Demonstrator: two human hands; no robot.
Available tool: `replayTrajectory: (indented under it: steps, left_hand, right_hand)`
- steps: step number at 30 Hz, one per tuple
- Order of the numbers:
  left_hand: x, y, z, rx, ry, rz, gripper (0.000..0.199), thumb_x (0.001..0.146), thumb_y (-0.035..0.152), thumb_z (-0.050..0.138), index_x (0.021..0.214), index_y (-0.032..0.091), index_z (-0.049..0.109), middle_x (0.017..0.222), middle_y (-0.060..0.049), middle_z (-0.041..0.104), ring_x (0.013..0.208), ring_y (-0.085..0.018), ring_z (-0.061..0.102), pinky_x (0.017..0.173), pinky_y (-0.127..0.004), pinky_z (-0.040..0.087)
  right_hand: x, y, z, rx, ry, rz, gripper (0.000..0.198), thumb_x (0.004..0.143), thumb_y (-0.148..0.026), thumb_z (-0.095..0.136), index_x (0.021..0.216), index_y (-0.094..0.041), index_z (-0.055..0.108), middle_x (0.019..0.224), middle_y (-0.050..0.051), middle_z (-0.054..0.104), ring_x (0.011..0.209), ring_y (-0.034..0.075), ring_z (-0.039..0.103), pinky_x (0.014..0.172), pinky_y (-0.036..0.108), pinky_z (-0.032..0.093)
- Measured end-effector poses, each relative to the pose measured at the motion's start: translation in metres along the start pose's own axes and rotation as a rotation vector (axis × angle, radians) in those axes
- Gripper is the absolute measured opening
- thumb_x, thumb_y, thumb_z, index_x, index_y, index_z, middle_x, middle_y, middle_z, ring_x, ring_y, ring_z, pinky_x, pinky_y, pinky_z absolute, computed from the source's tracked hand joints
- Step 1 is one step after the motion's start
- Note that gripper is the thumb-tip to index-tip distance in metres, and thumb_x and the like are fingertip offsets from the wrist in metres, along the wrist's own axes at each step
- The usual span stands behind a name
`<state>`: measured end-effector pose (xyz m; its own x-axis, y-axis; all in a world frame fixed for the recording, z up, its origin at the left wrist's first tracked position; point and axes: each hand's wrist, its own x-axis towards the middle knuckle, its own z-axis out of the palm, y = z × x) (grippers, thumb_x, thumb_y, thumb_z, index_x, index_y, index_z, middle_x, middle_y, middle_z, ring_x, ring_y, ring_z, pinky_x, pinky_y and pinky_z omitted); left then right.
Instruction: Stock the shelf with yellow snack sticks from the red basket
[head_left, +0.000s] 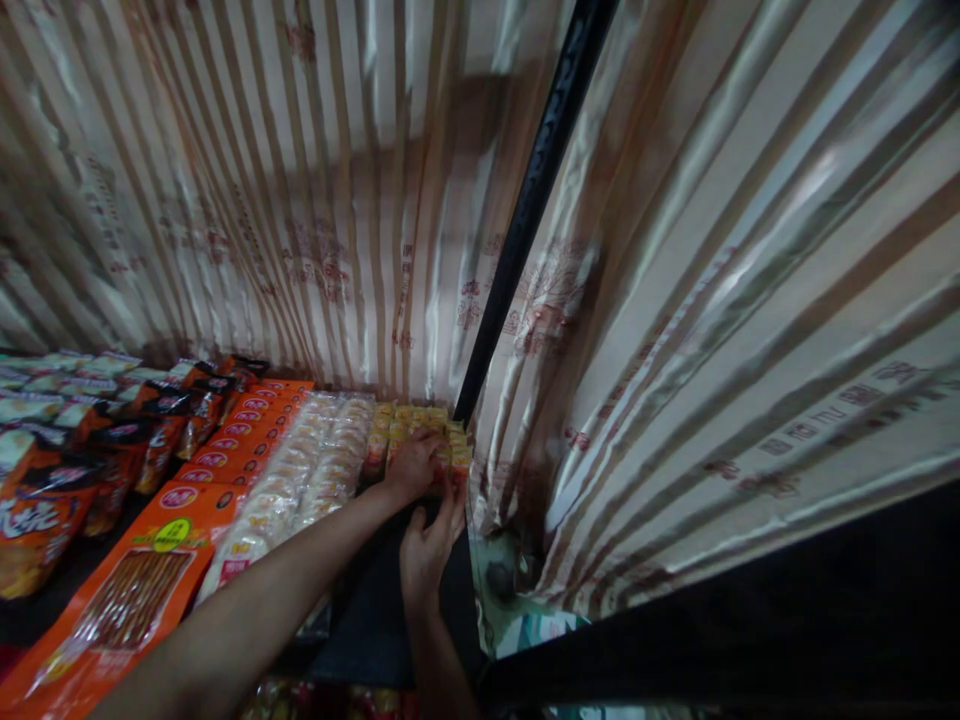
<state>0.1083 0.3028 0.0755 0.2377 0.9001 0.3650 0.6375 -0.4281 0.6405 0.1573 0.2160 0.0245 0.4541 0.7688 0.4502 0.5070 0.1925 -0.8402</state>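
Note:
Small yellow packets [384, 420] with red lower parts stand in rows at the right end of the shelf. My left hand [415, 464] reaches over them, its fingers bent down around a yellow packet at the front. Just below and to the right, my right hand [429, 548] has its fingers stretched upward and its thumb apart. Those fingertips touch the front of the right-hand packets. My hands hide part of the front rows. Beside the packets lie two rows of round white snacks in clear wrappers [330, 450], partly covered by my left forearm.
Orange flat bags of brown sticks [142, 590] overlap in a row on the left, with orange and black snack bags [112, 470] beyond. The black shelf [367, 620] ends near a slanted black post [525, 210]. Pleated printed sheeting [337, 200] hangs behind and at the right.

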Motion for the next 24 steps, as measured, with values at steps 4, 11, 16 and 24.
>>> replayTrajectory:
  steps: [4, 11, 16, 24]
  left_hand:
    - [0.000, 0.000, 0.000, 0.020, -0.009, -0.008, 0.034, 0.073, 0.005, 0.044, 0.100, 0.016, 0.061, 0.106, -0.006, 0.056, 0.099, -0.015, 0.051, 0.091, -0.028, 0.041]
    - [-0.007, 0.010, -0.007, 0.104, 0.015, -0.112, 0.037, 0.076, 0.013, 0.047, 0.111, 0.019, 0.056, 0.115, -0.006, 0.053, 0.108, -0.017, 0.046, 0.096, -0.030, 0.037]
    - [-0.017, 0.014, -0.011, 0.094, 0.037, -0.220, 0.042, 0.078, 0.017, 0.049, 0.119, 0.020, 0.047, 0.116, -0.007, 0.049, 0.102, -0.018, 0.050, 0.090, -0.031, 0.040]
    - [-0.045, 0.009, -0.006, 0.014, 0.178, -0.262, 0.016, 0.082, 0.020, 0.045, 0.094, 0.016, 0.055, 0.097, -0.006, 0.054, 0.091, -0.016, 0.053, 0.083, -0.029, 0.043]
  right_hand:
    - [-0.001, 0.009, 0.006, -0.003, -0.008, 0.005, 0.058, 0.072, -0.011, 0.039, 0.130, -0.011, 0.035, 0.143, 0.016, 0.021, 0.132, 0.028, 0.016, 0.104, 0.052, 0.019]
    - [-0.001, 0.017, 0.010, -0.001, -0.067, 0.047, 0.058, 0.073, -0.016, 0.039, 0.131, -0.007, 0.035, 0.140, 0.019, 0.028, 0.130, 0.030, 0.021, 0.102, 0.054, 0.021]
    - [-0.003, 0.020, 0.012, 0.003, -0.061, 0.037, 0.056, 0.073, -0.018, 0.038, 0.128, -0.009, 0.038, 0.140, 0.019, 0.027, 0.130, 0.031, 0.020, 0.100, 0.055, 0.021]
    - [-0.003, 0.023, 0.014, -0.012, -0.031, 0.023, 0.054, 0.072, -0.015, 0.037, 0.126, -0.011, 0.038, 0.138, 0.018, 0.030, 0.128, 0.029, 0.022, 0.100, 0.053, 0.021]
